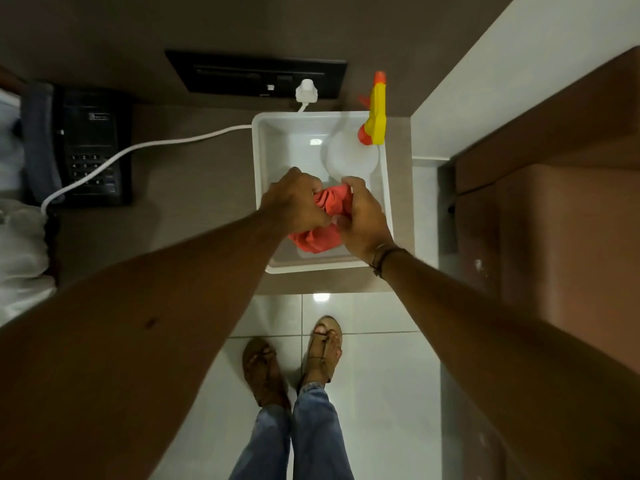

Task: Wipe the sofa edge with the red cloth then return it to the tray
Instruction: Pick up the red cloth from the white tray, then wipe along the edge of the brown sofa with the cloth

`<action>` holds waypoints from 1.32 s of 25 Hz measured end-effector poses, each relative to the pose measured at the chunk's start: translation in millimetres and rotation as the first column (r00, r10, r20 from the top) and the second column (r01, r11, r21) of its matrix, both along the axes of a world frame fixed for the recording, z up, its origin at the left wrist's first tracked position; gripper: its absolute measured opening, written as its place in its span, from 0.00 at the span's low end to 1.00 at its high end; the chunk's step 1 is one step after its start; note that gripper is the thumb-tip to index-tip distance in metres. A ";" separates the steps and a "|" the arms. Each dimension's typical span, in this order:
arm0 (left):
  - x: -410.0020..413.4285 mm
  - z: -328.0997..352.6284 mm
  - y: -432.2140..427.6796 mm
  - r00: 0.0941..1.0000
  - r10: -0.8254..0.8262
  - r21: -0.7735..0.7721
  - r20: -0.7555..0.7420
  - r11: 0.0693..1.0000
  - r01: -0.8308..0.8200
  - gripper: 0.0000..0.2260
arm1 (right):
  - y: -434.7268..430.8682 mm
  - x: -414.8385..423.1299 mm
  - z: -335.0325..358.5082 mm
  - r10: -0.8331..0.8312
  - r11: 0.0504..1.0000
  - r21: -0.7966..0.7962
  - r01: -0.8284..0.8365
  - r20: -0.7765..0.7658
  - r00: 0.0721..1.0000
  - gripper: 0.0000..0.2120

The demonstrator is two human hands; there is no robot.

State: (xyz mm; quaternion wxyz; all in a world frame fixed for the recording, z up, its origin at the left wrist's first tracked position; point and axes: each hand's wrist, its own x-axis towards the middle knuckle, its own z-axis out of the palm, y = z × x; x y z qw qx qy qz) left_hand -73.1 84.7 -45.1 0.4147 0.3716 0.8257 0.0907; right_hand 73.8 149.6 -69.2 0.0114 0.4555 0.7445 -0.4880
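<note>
Bunching red cloth (320,220) over tray (260,161)

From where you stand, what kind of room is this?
Probably a hotel room: a black push-button desk telephone sits on a brown counter beside what looks like white bedding, with a brown padded sofa nearby and glossy white floor tiles.

Cloth (317,233) and spray bottle (353,157) in tray (259,161) on counter (194,188), telephone (91,147) to its left.
</note>
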 end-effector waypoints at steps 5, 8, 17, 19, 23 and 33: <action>45.7 63.0 -33.2 0.916 0.232 0.081 0.328 0.959 -0.272 0.16 | 14.0 53.0 71.5 -0.010 0.980 -0.194 -0.037 -0.233 0.972 0.36; 114.6 73.8 -48.1 0.498 0.435 -0.077 0.750 0.805 -0.588 0.04 | 14.1 109.5 102.9 0.003 0.967 -0.243 -0.078 -0.293 0.956 0.33; 364.9 16.8 -14.2 0.107 0.734 -0.404 0.671 0.483 -0.777 0.10 | 86.8 344.7 55.5 0.246 0.818 0.434 -0.377 0.329 0.912 0.25; 399.7 -29.5 12.9 0.069 0.747 -0.363 0.662 0.400 -0.842 0.13 | 110.1 382.2 19.3 0.262 0.648 0.509 -0.567 0.550 0.793 0.25; 441.2 -139.7 80.0 0.274 0.693 -0.095 0.666 0.444 -0.891 0.17 | 113.7 422.0 -42.5 0.218 0.481 0.412 -0.774 0.799 0.561 0.29; 480.3 -247.1 186.7 0.713 0.381 0.404 0.589 0.625 -0.668 0.32 | 116.4 438.3 -69.4 0.148 0.181 0.438 -0.881 0.873 0.465 0.30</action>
